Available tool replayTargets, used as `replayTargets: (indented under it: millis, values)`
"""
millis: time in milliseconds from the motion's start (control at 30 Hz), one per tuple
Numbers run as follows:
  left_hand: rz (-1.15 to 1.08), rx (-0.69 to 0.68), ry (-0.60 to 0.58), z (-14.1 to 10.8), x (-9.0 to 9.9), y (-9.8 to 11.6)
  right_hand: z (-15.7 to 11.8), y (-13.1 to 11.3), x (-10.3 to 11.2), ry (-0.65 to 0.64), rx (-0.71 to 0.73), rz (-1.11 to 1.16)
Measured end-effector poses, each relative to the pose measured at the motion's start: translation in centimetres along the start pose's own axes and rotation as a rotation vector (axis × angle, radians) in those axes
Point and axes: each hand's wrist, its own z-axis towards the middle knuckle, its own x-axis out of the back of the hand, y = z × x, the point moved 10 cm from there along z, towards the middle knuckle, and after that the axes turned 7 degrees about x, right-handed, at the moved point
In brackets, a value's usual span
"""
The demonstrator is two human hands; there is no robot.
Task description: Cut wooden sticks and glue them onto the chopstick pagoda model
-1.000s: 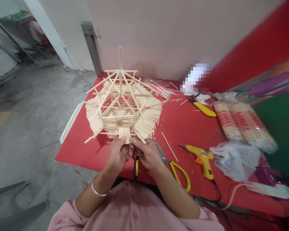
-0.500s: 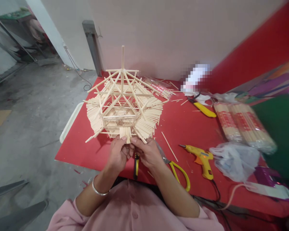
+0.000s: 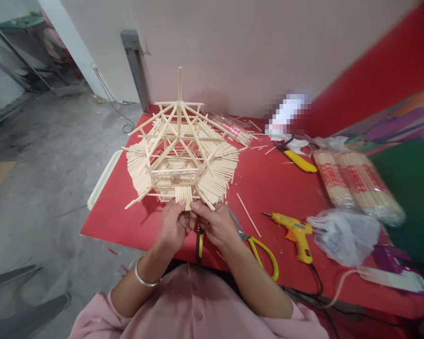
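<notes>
"What have your fingers got?"

"My left hand (image 3: pixel 171 227) is closed on the strip (image 3: pixel 183 194), thumb on top. My right hand (image 3: pixel 219 227) pinches in at its right edge. Some fingertips are tucked underneath, so I can't tell exactly how they sit."

"Why both hands?"

"To hold the short sticks flush, I'd judge, and square to the frame (image 3: pixel 179 110). It stands upright left of centre, on the bench (image 3: pixel 123 219), with the strip at its near side, close to me."

"And that glue gun (image 3: pixel 300 233)?"

"Right of centre, nozzle towards the frame. That seems handy for my right hand. The cutters (image 3: pixel 265 256) lie nearer, lower centre, yellow handles towards me, probably for easy picking up."

"What's in the packs?"

"The two at the right (image 3: pixel 334 176) (image 3: pixel 372 183) are see-through wraps full of sticks, bundled with red-printed bands, perhaps so they won't roll. A third pack (image 3: pixel 236 131), behind the frame at upper centre, has sticks too. The bag (image 3: pixel 344 235), lower right, is crumpled; I can't tell what's inside."
</notes>
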Motion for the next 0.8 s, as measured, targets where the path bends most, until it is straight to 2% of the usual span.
replayTargets:
  millis: [567,667,733,800]
  values:
    - [0.026,0.018,0.005,0.2,0.4,-0.1,-0.4,0.4,1.2,0.055,-0.018,0.005]
    - [0.04,0.014,0.01,0.3,0.5,0.1,-1.8,-0.5,2.4,0.144,0.117,-0.128]
    - [0.042,0.008,0.026,0.3,0.6,0.2,-3.4,-2.2,3.3,0.232,0.292,-0.355]
    - [0.036,0.01,0.026,0.2,0.4,0.2,-4.9,-3.9,2.7,0.222,0.478,-0.616]
